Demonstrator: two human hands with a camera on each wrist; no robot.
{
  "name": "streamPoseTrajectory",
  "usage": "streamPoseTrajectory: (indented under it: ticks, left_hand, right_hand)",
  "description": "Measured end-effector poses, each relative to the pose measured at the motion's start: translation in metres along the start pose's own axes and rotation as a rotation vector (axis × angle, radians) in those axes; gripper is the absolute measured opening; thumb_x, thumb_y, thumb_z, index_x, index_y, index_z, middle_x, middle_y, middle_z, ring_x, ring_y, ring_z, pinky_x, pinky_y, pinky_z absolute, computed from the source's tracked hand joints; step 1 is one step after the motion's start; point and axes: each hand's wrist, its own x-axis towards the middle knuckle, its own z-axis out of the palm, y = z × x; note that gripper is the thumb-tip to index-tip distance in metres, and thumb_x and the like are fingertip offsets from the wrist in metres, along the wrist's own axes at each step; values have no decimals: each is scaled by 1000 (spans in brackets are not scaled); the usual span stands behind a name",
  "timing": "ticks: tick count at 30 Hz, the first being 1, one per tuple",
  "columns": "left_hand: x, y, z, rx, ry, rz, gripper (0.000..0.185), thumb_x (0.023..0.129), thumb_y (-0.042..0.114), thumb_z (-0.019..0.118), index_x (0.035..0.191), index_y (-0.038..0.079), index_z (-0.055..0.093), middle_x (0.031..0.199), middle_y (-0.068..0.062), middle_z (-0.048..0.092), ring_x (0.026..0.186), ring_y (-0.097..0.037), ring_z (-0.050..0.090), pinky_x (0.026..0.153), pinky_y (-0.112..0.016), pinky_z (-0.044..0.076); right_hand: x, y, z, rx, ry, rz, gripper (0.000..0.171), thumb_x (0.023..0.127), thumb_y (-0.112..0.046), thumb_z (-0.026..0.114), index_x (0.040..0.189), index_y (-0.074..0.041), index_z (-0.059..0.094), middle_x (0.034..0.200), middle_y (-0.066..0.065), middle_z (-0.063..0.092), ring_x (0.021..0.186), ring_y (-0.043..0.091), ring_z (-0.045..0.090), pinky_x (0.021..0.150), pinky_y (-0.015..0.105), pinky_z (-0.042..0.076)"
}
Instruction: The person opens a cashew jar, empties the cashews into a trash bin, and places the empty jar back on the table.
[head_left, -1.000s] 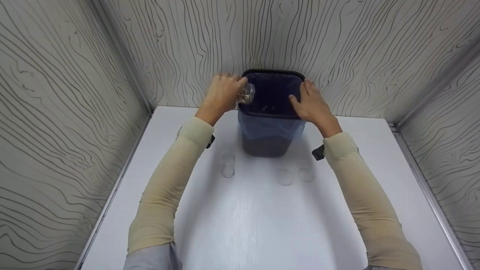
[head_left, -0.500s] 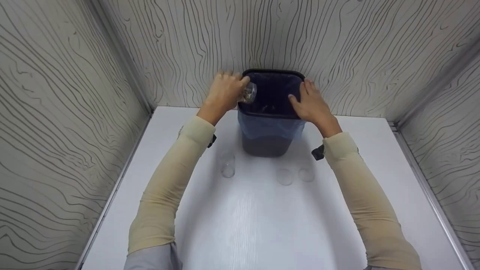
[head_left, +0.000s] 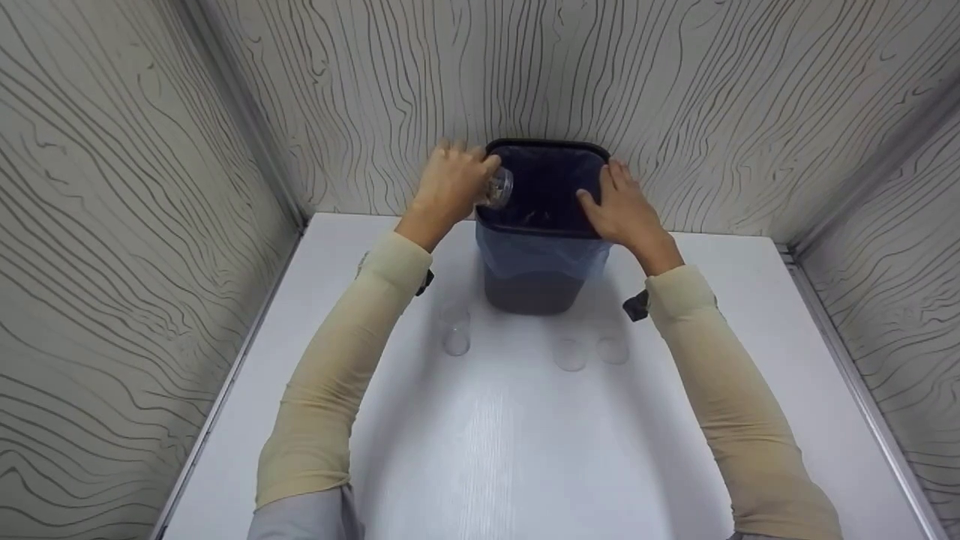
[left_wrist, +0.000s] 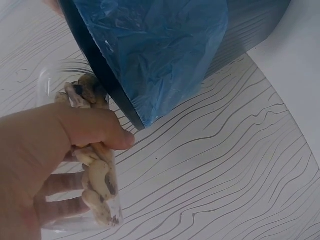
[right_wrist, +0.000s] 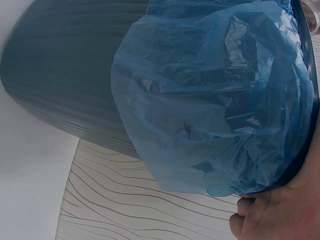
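My left hand (head_left: 450,184) grips a clear plastic jar (head_left: 498,189) and holds it tilted, mouth over the left rim of a dark trash bin (head_left: 534,291). In the left wrist view, pale lumps with dark spots (left_wrist: 101,180), perhaps peanut shells, fill part of the jar beneath my thumb. A blue plastic liner (right_wrist: 210,100) is folded over the bin's rim. On the opposite side, my right hand (head_left: 624,210) holds the bin's rim, thumb inside and fingers outside. The bin's dark interior hides most of what lies in it.
On the white table (head_left: 450,450) in front of the bin is a clear container (head_left: 456,340), left of centre. Two clear round lids lie further right, the nearer lid (head_left: 571,355) beside the other lid (head_left: 613,349). A wood-grain panel (head_left: 555,67) stands close behind the bin.
My left hand has shifted slightly to the right, bringing the jar's mouth a little further over the bin. My right hand and the bin have stayed put.
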Motion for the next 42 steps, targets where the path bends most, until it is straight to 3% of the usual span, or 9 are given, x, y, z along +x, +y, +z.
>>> streamPoseTrajectory:
  ticks: [18, 26, 35, 42]
  left_hand:
    - [0, 0, -1, 13, 5, 1, 48, 94, 39, 77, 134, 18, 60, 136, -6, 69, 125, -34, 64, 108, -48, 50]
    - [-2, -1, -1, 32, 30, -15, 46, 94, 8, 76, 136, 19, 60, 131, -5, 70, 120, -33, 66, 106, -46, 53]
    - [-3, -2, 0, 24, 36, -20, 48, 96, 20, 78, 140, 19, 58, 133, -7, 68, 123, -34, 65, 106, -47, 53]
    - [-4, -3, 1, 5, 66, -25, 45, 95, 5, 73, 136, 18, 60, 129, -7, 70, 121, -34, 66, 103, -47, 54]
  right_hand:
    - [0, 0, 1, -8, 16, -14, 81, 114, -47, 27, 165, 12, 4, 176, 31, -6, 165, 46, -5, 134, 56, 2]
    - [-1, -1, -1, 6, -3, -9, 81, 114, -48, 26, 165, 10, 3, 176, 29, -8, 165, 45, -7, 134, 56, 1]
    - [-2, 0, 0, 1, 6, -12, 80, 114, -46, 26, 165, 11, 4, 176, 30, -6, 165, 46, -6, 134, 56, 1]
    - [-2, -1, 0, -1, 14, -12, 80, 114, -46, 27, 165, 12, 4, 176, 31, -5, 165, 47, -5, 134, 56, 2]
